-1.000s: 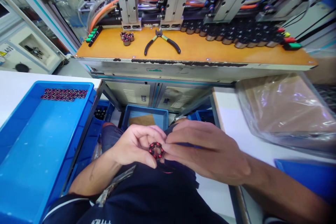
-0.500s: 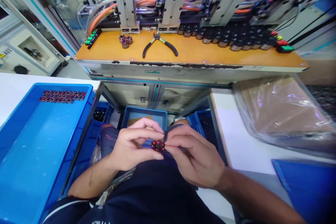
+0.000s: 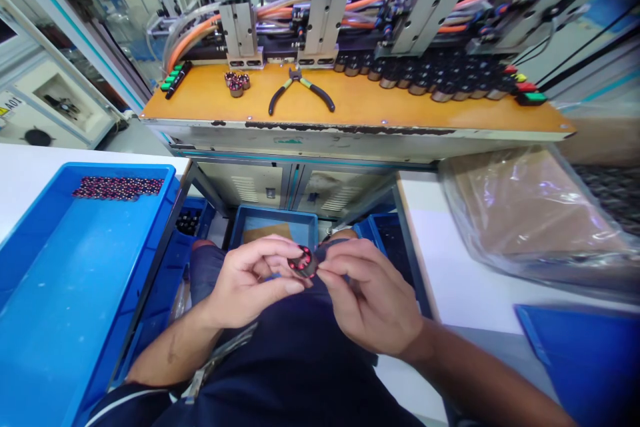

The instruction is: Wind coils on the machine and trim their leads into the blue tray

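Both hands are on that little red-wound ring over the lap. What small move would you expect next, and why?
Probably another small turn of the ring between the fingertips. The left hand pinches it from one side and the right hand from the other, tilted edge-up above the lap, well away from the blue tray where a row of similar parts lies. Nothing suggests a set-down yet.

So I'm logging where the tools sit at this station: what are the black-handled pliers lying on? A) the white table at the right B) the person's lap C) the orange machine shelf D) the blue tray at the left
C: the pliers lie open on the orange shelf below the machine heads, right of a small cluster of wound parts.
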The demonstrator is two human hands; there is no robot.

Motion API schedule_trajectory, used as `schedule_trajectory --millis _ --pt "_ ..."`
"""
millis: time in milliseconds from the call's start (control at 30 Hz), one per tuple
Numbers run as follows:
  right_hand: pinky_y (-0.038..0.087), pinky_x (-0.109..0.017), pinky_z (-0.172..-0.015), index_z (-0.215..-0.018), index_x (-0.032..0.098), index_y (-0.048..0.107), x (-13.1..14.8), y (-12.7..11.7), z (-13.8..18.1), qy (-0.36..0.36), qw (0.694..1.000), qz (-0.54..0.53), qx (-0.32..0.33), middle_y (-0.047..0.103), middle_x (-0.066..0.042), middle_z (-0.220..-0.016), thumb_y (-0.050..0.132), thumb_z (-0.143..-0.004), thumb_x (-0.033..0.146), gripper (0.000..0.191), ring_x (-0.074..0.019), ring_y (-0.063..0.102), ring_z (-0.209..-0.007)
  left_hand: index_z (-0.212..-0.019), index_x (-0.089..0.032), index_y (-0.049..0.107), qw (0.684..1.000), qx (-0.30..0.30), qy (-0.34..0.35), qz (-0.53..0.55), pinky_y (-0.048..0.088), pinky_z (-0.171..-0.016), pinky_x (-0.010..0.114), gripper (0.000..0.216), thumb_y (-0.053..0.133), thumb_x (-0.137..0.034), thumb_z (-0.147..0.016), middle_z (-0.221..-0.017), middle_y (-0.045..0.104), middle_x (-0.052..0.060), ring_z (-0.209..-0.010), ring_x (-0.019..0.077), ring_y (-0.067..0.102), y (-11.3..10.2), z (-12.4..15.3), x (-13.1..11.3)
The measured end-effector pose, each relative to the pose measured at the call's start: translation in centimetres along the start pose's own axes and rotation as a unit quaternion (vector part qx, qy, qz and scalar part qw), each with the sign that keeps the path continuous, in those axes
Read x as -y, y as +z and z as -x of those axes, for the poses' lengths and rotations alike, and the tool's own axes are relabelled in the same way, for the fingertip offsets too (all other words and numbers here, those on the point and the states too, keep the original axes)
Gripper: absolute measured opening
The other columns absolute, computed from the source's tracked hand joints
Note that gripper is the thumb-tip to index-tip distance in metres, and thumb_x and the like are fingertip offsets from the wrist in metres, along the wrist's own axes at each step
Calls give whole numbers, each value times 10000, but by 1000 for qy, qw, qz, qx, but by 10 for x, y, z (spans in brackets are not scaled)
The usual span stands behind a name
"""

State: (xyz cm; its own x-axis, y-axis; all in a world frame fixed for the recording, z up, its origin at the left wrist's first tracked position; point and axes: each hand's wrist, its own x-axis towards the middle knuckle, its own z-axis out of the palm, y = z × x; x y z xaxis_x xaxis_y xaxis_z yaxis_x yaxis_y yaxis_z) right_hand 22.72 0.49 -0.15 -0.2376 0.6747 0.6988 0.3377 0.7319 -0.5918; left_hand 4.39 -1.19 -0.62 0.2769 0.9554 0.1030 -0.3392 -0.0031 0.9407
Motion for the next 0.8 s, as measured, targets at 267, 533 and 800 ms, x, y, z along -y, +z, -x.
schedule_trajectory --millis 267,533,800 --pt "564 -220 -654 -912 176 577 -5 -7 -1 -37 998 -39 11 638 -29 -781 558 -898 105 75 -116 651 -676 -900 -204 644 986 41 26 162 532 -984 411 301 857 -213 -688 -1025 722 29 -1134 244 673 -2 -4 9" --pt "546 -237 -597 -941 208 607 -10 -18 -4 -90 992 -42 71 652 -15 -778 595 -899 130 90 -127 656 -663 -971 -106 600 960 123 -217 125 437 -500 166 348 696 -421 -857 -638 618 8 -510 78 578 0 -9 1" --pt "529 -264 -616 -945 212 580 -13 -14 -4 -71 991 97 58 633 -41 -819 577 -912 141 78 -157 638 -722 -947 -161 628 977 58 -21 203 587 -772 234 339 816 -50 -687 -1119 666 55 -880 136 734 5 -1 12"
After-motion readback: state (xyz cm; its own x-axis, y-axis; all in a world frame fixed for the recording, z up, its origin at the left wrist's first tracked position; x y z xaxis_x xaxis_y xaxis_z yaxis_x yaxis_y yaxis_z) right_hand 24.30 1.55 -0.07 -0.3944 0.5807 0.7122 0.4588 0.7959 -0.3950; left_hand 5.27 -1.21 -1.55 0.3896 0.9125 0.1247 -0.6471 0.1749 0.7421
